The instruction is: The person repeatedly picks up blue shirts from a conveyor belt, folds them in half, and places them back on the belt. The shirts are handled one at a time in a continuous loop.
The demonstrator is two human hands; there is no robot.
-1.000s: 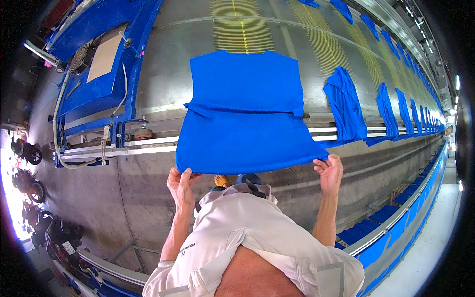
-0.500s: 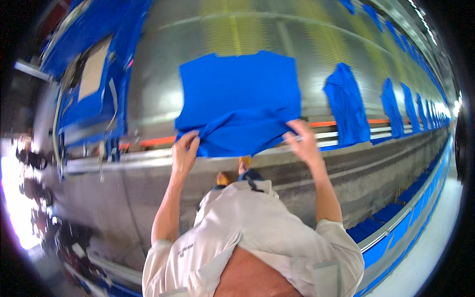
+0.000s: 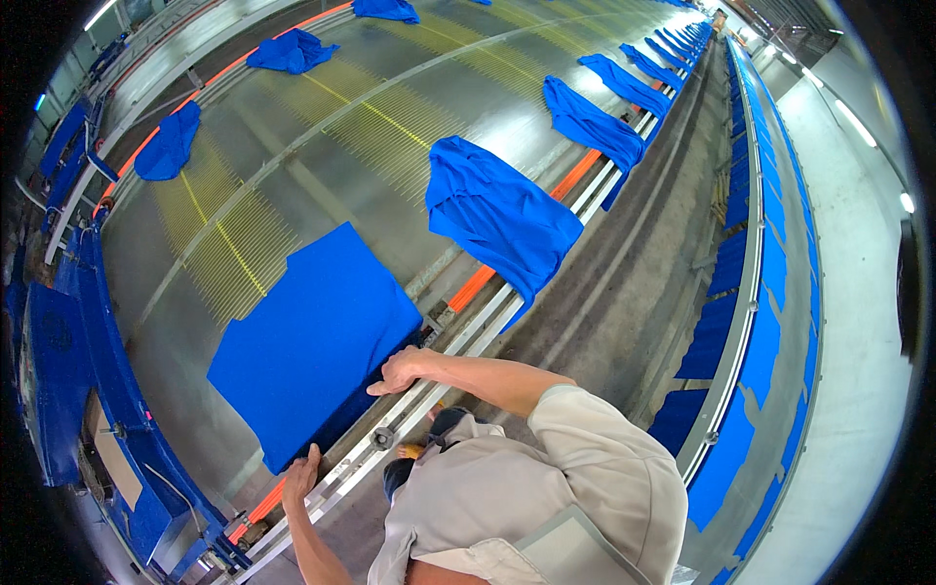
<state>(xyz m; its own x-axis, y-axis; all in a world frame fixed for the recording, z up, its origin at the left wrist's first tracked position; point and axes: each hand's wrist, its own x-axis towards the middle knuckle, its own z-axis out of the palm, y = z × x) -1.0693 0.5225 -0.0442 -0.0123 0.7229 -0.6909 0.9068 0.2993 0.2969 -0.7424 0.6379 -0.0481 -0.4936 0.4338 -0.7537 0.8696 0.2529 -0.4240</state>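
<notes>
a blue cloth (image 3: 317, 336) is lying spread out on the metal counter (image 3: 175, 341), its near edge running between the person's two hands along the counter's side, where a darker strip of it is showing. the left hand (image 3: 300, 476) is resting at the cloth's lower corner, fingers pointing toward the cloth; whether it is gripping or only touching, i cannot tell. the right hand (image 3: 402, 369) is sitting at the other end of that edge, fingers bent and pointing left over the darker strip; its hold, too, i cannot tell. the right forearm is crossing above the white rails (image 3: 343, 475), which are running along the counter's side next to an orange strip (image 3: 473, 290).

beyond the right hand, a rumpled cloth (image 3: 497, 210) is lying partly on the counter and hanging over the rails, and a row of similar ones is stretching away behind it. yellow lines (image 3: 234, 249) are marking the counter past the spread cloth's far end. on the counter's far side, more crumpled blue bundles (image 3: 292, 51) are lying near the edge. a blue machine (image 3: 58, 361) is standing at the left, a tan board (image 3: 115, 453) showing on it. across the floor (image 3: 595, 322), at the right, flat blue pieces (image 3: 770, 263) are lying in a line.
</notes>
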